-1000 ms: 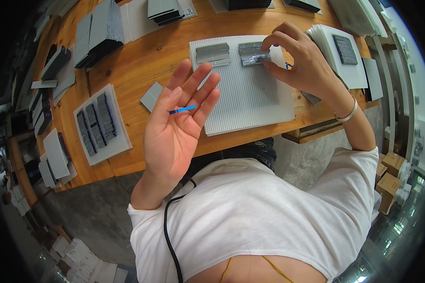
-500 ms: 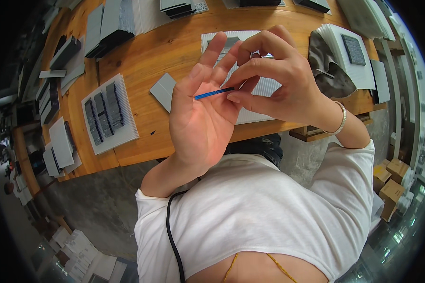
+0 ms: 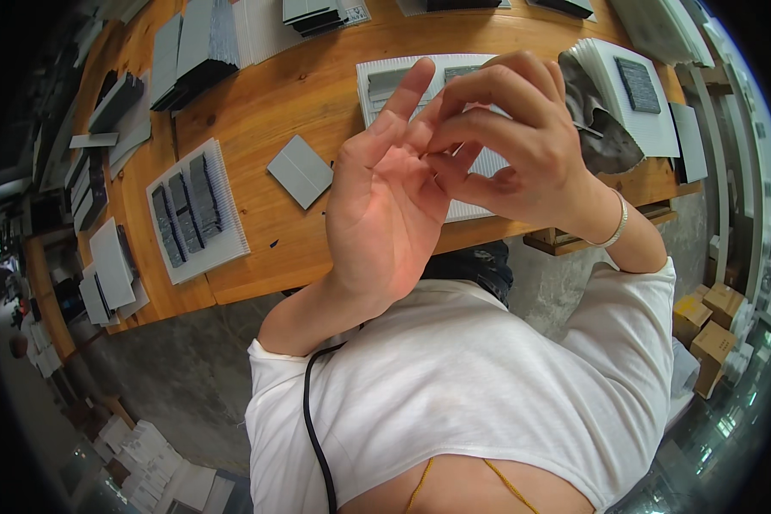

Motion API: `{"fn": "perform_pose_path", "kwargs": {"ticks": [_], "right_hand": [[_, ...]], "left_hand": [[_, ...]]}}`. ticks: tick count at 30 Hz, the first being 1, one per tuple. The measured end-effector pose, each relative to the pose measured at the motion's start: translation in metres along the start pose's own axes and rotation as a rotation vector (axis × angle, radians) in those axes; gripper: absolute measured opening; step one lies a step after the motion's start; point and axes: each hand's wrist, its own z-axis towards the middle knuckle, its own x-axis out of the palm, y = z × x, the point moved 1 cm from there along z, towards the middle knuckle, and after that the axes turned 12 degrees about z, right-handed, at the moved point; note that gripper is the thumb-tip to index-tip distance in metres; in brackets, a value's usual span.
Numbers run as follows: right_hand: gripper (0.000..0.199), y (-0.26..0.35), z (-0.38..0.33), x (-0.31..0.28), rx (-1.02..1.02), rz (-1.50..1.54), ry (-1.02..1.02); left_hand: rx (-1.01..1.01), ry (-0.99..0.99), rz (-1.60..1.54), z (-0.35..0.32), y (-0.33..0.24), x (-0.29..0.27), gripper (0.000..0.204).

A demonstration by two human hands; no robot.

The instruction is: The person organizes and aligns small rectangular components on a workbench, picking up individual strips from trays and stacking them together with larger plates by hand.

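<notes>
Over the near edge of the wooden table, my left hand is raised with its palm toward me. Its thumb and one finger stand apart, while the other fingers are partly covered by my right hand. The right hand's fingertips are pinched together against the left hand's fingers; whatever they hold is hidden. Behind both hands lies a white ribbed sheet with grey pieces on it. To their left, a thin grey rectangular plate rests on the wood.
Further left is another white ribbed sheet with dark grey strips on it. Stacked grey panels stand at the far left. At the right are stacked white sheets, a dark grey cloth and cardboard boxes on the floor.
The blue strip that showed between my hands is now out of sight. My left hand has shifted right, closer to the right hand, uncovering more of the grey plate.
</notes>
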Motion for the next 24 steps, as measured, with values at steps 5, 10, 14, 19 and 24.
{"fn": "perform_pose_path", "kwargs": {"ticks": [5,10,14,19,24], "right_hand": [[0.024,-0.018,0.007,-0.034,0.061,-0.044,0.112],[0.017,-0.042,-0.01,-0.042,0.102,-0.162,0.31],[0.013,-0.048,-0.01,-0.032,0.171,-0.213,0.392],[0.012,-0.047,-0.009,-0.028,0.153,-0.252,0.343],[0.015,-0.046,-0.018,-0.03,0.161,-0.28,0.305]], "left_hand": [[0.073,-0.052,0.162,-0.015,-0.01,-0.016,0.044],[0.406,0.711,0.339,-0.035,-0.025,0.013,0.047],[0.34,0.821,0.286,-0.062,-0.046,0.041,0.035],[0.63,0.863,0.054,-0.072,-0.035,0.067,0.029],[0.485,0.113,0.322,-0.104,-0.038,0.101,0.027]]}}
